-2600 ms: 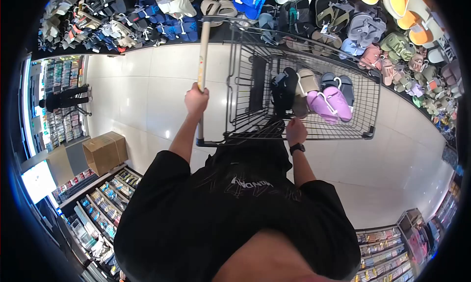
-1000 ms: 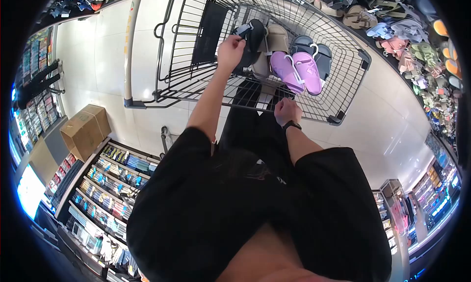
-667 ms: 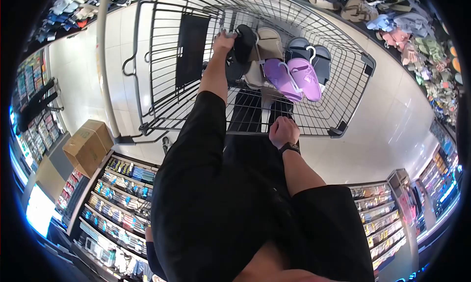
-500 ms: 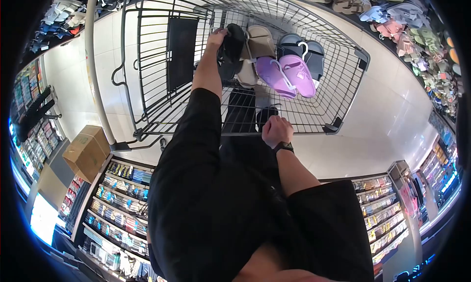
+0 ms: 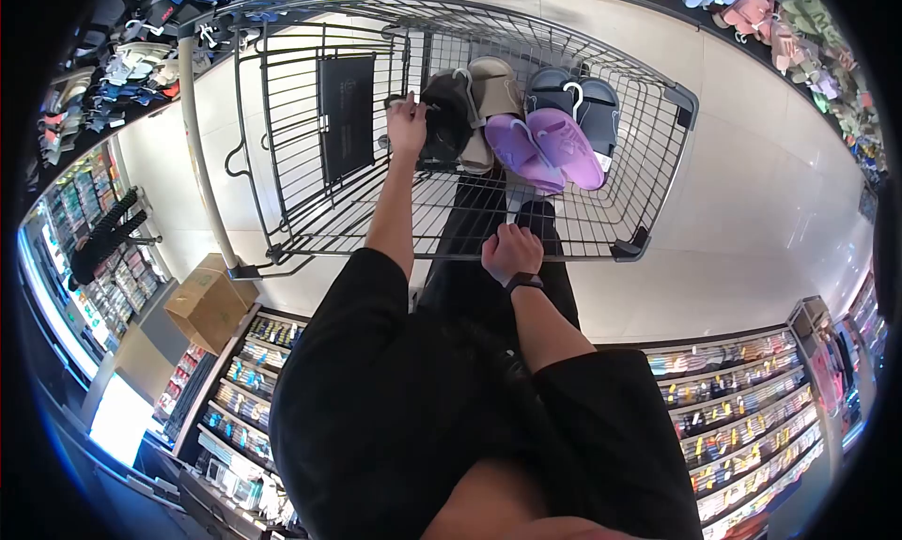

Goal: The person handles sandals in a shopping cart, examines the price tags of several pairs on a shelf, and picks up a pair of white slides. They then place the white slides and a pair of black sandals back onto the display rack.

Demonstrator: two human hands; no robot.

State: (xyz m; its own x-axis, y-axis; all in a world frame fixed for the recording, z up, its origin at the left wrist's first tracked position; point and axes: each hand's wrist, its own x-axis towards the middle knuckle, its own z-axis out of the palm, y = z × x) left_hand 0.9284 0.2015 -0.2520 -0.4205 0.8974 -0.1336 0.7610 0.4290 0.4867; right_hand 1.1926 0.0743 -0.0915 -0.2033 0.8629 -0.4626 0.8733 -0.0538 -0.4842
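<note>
My left hand (image 5: 407,127) is inside the shopping cart (image 5: 648,252), its fingers apart, just left of a pair of black sandals (image 5: 446,117) on a white hanger. Right of those lie beige sandals (image 5: 495,91), partly covered. Purple slides (image 5: 567,148) on a white hanger rest beside them, overlapping dark grey slides (image 5: 598,108). At the cart's near side, my right hand (image 5: 513,253), with a dark band on the wrist, is curled over the wire rim. Its fingertips are partly hidden.
Racks of footwear (image 5: 789,23) run along the far side. A cardboard box (image 5: 211,302) stands at the left. Shelves of small packaged goods (image 5: 742,408) are behind me on both sides. Pale tiled floor (image 5: 742,155) surrounds the cart.
My left hand has let go of the black sandals and drawn back toward me. The sandals now lie lower in the cart. My right hand stays at the rim while the view shifts slightly.
</note>
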